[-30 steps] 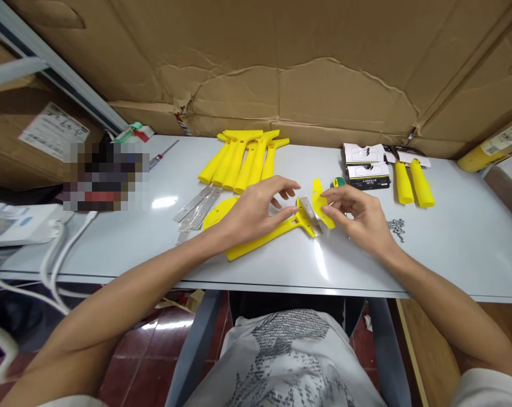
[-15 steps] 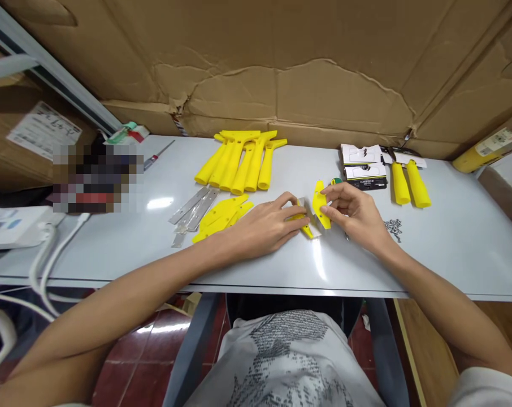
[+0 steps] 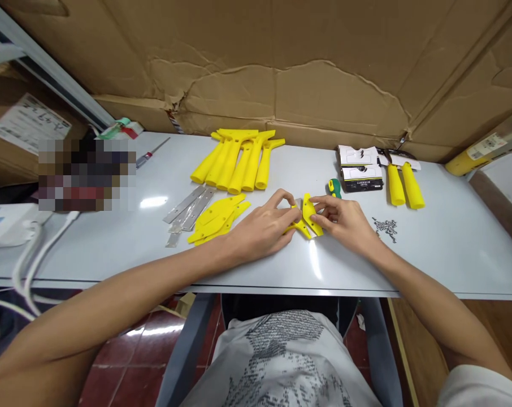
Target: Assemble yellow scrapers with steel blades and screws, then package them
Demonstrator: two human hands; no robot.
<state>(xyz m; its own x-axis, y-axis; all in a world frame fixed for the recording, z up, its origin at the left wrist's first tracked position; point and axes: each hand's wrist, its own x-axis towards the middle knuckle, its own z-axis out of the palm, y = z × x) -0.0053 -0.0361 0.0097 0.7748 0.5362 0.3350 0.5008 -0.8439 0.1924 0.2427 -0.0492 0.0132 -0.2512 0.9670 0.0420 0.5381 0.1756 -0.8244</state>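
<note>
My left hand (image 3: 267, 226) is closed over a yellow scraper handle (image 3: 300, 228) lying on the table, most of it hidden under the fingers. Part of a metal blade shows at the head of this handle. Between the fingertips of my right hand (image 3: 345, 221) is a yellow cover plate (image 3: 309, 212) with small holes, held tilted right against the blade and handle head. Behind the right hand lies a green and yellow screwdriver (image 3: 334, 187). Loose screws (image 3: 386, 227) are scattered to its right. Left of my left hand are stacked yellow cover plates (image 3: 217, 217) and flat metal blades (image 3: 191, 206).
Several yellow handles (image 3: 244, 161) lie at the back of the table. Boxed packs (image 3: 361, 176) and two yellow-handled scrapers (image 3: 395, 183) are at the back right. Another screwdriver (image 3: 150, 155), white cables (image 3: 48, 249) and a cardboard wall (image 3: 234, 90) border the table.
My right hand has moved left and slightly down, bringing the cover plate from beside the scraper head onto it. My left hand stays on the handle. The view has shifted slightly.
</note>
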